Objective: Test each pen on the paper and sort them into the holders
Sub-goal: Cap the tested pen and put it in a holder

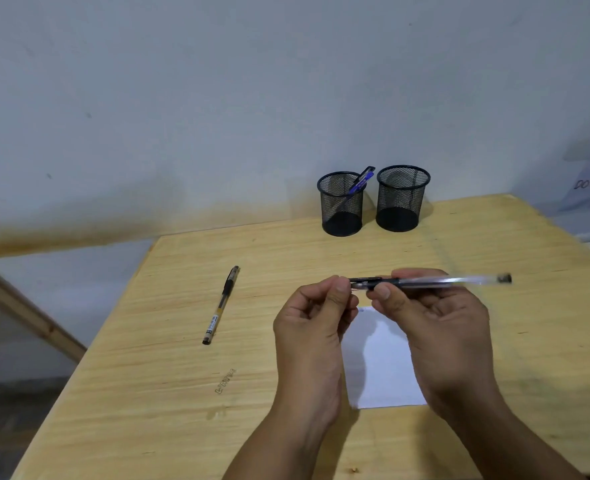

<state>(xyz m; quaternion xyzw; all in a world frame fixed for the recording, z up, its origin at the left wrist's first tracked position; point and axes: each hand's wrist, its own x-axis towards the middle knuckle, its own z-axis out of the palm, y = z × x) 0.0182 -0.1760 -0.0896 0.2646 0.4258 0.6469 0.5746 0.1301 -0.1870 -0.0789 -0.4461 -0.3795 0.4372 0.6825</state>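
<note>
Apparently uncapping: left hand [316, 318] pinches the cap [364, 283]; right hand [435, 317] grips the pen [439, 281]. Paper [381, 362] lies beneath, ready for testing.

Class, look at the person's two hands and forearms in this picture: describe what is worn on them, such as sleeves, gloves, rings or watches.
Both the left hand and the right hand are bare: no gloves, and no rings or watch show. The forearms are uncovered right down to the bottom edge of the picture, with no sleeve in view.
</note>
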